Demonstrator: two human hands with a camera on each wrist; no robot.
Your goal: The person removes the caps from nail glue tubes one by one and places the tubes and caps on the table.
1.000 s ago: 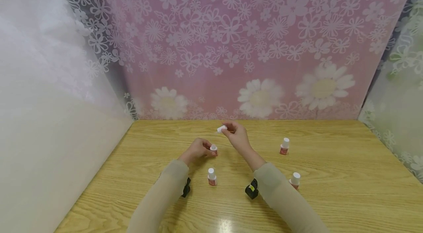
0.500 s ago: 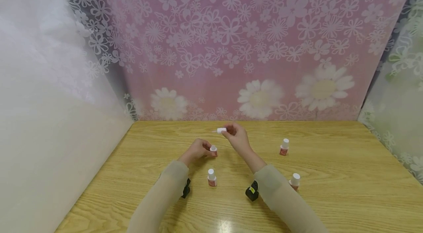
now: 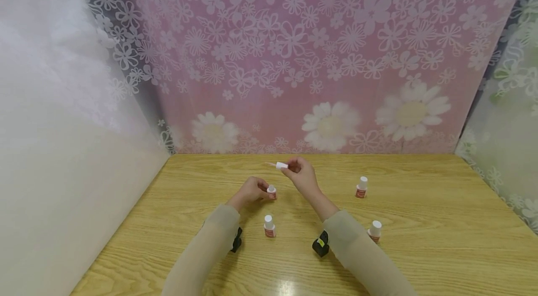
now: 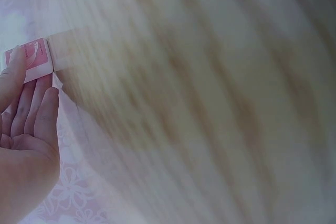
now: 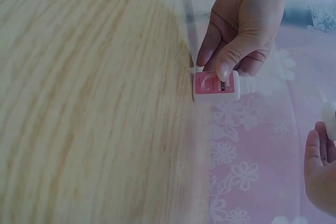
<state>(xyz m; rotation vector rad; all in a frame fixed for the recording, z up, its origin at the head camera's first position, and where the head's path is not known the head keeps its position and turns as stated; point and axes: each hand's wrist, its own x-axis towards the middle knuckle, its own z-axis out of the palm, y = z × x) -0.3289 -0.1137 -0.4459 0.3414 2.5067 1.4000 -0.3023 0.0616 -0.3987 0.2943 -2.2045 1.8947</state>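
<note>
In the head view my left hand (image 3: 250, 189) holds a small white bottle (image 3: 272, 193) with a red label, upright on the wooden table. The bottle's cap is off, and its pale neck shows at the top. Thumb and fingers pinch the label sides, as the right wrist view shows of the same bottle (image 5: 215, 84). Up and to the right of it, my right hand (image 3: 303, 176) pinches a white cap (image 3: 282, 165) in the air. A thin pale stem sticks out of the cap toward the left. Only part of the right hand (image 5: 321, 174) shows in the right wrist view.
Three capped bottles of the same kind stand on the table: one bottle (image 3: 270, 227) between the forearms, another (image 3: 361, 187) at the right, a third (image 3: 374, 231) beside the right sleeve. Black devices (image 3: 321, 244) sit at the wrists. A pink flowered curtain (image 3: 269, 76) hangs behind.
The right hand has turned the cap, so its stem now points left and slightly up and shows more clearly. The left hand and its bottle have stayed in place.
</note>
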